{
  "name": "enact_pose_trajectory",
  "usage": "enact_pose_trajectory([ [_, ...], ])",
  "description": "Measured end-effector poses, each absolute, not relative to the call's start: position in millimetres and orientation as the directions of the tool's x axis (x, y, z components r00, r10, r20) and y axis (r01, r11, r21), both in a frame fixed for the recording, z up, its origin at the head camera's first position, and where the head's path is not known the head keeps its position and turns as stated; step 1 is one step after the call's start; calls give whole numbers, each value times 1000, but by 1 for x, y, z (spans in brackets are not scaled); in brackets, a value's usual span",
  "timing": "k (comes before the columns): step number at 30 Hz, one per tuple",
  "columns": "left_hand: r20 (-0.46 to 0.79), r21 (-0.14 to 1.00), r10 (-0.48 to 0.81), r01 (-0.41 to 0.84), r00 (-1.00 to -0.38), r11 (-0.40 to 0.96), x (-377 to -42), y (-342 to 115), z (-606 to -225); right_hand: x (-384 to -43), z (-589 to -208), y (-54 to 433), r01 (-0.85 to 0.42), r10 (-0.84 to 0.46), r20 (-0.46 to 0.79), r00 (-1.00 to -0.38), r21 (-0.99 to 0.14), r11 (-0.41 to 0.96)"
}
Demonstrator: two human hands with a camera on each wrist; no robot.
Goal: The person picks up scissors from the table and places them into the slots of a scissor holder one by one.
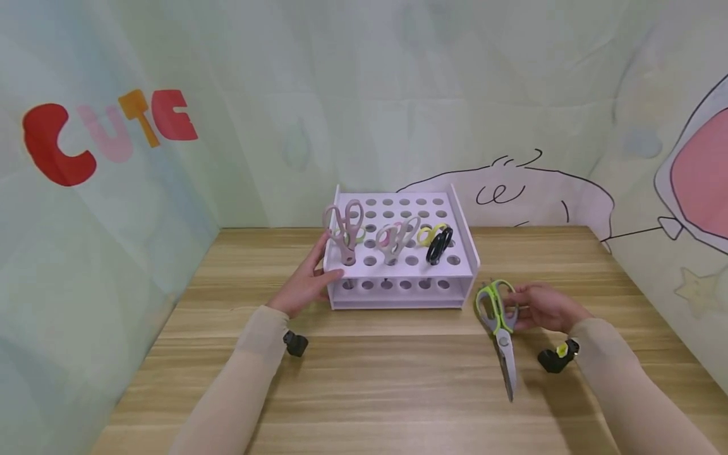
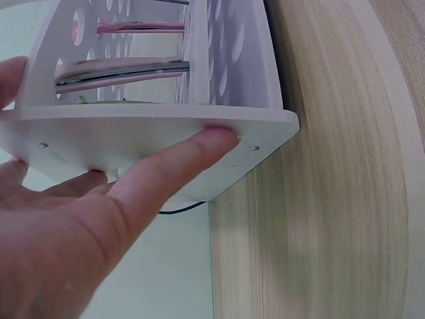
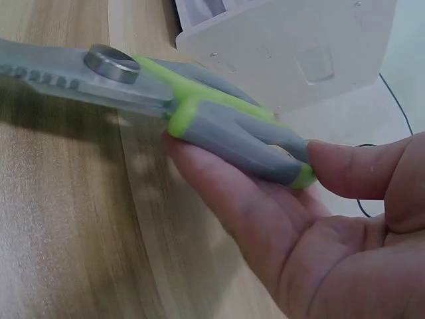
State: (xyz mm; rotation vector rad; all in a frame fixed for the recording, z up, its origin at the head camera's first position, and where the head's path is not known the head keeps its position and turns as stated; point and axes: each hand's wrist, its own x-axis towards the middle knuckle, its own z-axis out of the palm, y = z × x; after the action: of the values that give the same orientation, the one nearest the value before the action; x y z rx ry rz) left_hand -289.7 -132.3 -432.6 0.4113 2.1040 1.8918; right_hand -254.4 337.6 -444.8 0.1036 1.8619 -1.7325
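Observation:
A white rack (image 1: 418,276) with rows of round holes stands at the back of the table. My left hand (image 1: 304,287) rests against its left side; in the left wrist view the extended thumb (image 2: 179,163) presses the side panel (image 2: 272,126). My right hand (image 1: 546,308) holds kitchen scissors (image 1: 503,336) by their grey and green handles (image 3: 232,136), right of the rack. Their blades point down toward the front of the table. In the rack, handles up, stand mauve scissors (image 1: 348,253), pale grey scissors (image 1: 390,258) and black scissors (image 1: 435,248).
Behind the front row, a yellow handle (image 1: 423,236), a pink handle (image 1: 385,239) and a light green handle (image 1: 361,237) show in the rack. The wooden table (image 1: 364,392) meets a printed curtain (image 1: 273,126) at the back and sides.

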Motion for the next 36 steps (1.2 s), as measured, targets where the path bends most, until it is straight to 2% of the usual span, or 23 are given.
enact_pose_trajectory([
  [12, -16, 994, 393, 27, -919, 102, -290, -135, -432, -260, -411, 345, 370, -299, -372, -879, -927, 66],
  [21, -22, 996, 393, 16, -919, 93, -290, -134, -433, -262, -375, 358, 299, -348, -270, -898, -954, -34],
  [28, -22, 994, 392, 22, -920, 107, -289, -134, -433, -262, -351, 362, 261, -243, -235, -941, -962, -79],
  [36, -26, 995, 389, 15, -921, 102, -288, -133, -432, -265, -322, 356, 145, -188, -115, -975, -977, -157],
])
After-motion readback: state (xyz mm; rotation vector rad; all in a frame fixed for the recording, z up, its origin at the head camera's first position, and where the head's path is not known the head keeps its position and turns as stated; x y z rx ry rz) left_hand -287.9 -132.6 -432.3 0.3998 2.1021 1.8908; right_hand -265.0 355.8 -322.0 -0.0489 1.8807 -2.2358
